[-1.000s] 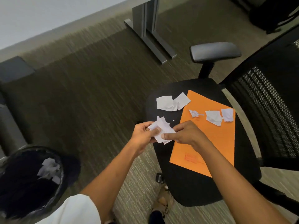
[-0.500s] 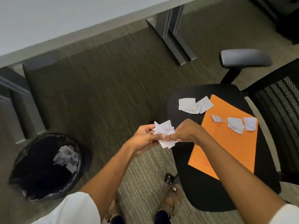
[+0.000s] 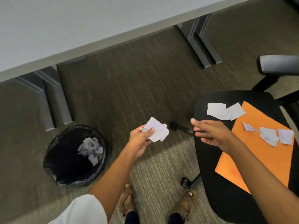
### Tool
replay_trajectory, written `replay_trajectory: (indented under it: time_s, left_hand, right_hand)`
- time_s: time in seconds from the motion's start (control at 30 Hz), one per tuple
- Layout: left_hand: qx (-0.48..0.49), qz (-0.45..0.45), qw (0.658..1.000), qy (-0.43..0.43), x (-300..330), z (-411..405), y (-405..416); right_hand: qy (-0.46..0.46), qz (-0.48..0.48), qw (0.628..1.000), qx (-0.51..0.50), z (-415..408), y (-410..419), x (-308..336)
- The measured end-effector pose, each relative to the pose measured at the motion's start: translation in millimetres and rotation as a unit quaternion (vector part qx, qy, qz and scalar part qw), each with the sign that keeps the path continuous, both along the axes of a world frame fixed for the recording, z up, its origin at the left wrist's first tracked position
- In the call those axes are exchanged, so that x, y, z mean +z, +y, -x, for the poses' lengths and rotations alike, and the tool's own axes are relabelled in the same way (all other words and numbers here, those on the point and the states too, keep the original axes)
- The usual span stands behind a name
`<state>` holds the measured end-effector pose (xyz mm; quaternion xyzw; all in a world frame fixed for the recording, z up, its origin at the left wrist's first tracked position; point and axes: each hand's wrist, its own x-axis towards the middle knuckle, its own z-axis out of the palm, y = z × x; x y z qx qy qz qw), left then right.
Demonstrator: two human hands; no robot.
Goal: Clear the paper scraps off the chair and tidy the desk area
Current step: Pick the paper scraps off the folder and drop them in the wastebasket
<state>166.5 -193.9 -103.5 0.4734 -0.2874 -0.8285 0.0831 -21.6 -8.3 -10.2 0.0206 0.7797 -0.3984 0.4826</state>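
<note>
My left hand point(image 3: 141, 139) grips a bunch of white paper scraps point(image 3: 156, 131) over the carpet, between the bin and the chair. My right hand point(image 3: 210, 134) hovers with straight fingers at the left edge of the black chair seat point(image 3: 208, 152), holding nothing. On the seat lies an orange folder point(image 3: 258, 162). Two flat white scraps point(image 3: 224, 110) overlap at the seat's far edge, partly on the folder. A small crumpled bit point(image 3: 248, 127) and two more white pieces point(image 3: 275, 136) lie on the folder.
A round black-lined waste bin point(image 3: 64, 160) with several paper scraps point(image 3: 91, 147) inside stands on the carpet at left. The white desk top point(image 3: 80, 21) runs across the top, grey desk legs point(image 3: 55, 101) below. A chair armrest point(image 3: 279, 63) sits at right. My sandalled feet point(image 3: 157, 202) are below.
My right hand let go of the bunch and drew back toward the chair. My left hand carried the scraps leftward, nearer the bin. The view swung left.
</note>
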Motion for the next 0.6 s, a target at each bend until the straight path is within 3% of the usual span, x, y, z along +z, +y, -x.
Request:
replay_trajectory:
  time_s: [0.17,0.3,0.37,0.4,0.47,0.5,0.57,0.6]
  left_hand:
    - [0.137,-0.009,0.99,-0.035,-18,-85,-57]
    - [0.285,-0.013,0.952,-0.109,-27,-169,-105]
    - [0.322,-0.004,0.934,-0.156,-31,-207,-123]
    - [0.333,-0.003,0.928,-0.17,-34,-221,-130]
    - [0.353,-0.002,0.918,-0.179,-40,-246,-143]
    - [0.361,-0.002,0.916,-0.174,-42,-257,-149]
    - [0.362,-0.012,0.92,-0.152,-44,-274,-157]
    - [0.35,-0.029,0.925,-0.143,-45,-281,-159]
  right_hand:
    - [-0.028,0.007,0.996,-0.086,-20,4,-17]
    - [-0.086,0.059,0.978,-0.181,-37,6,-49]
    - [-0.178,0.161,0.964,-0.11,-47,7,-62]
    - [-0.238,0.256,0.933,-0.081,-49,9,-74]
    - [-0.387,0.471,0.793,0.0,-45,10,-95]
    - [-0.402,0.514,0.757,0.03,-45,10,-111]
    - [-0.37,0.533,0.76,0.042,-54,-1,-129]
    - [-0.344,0.49,0.801,0.002,-60,-4,-139]
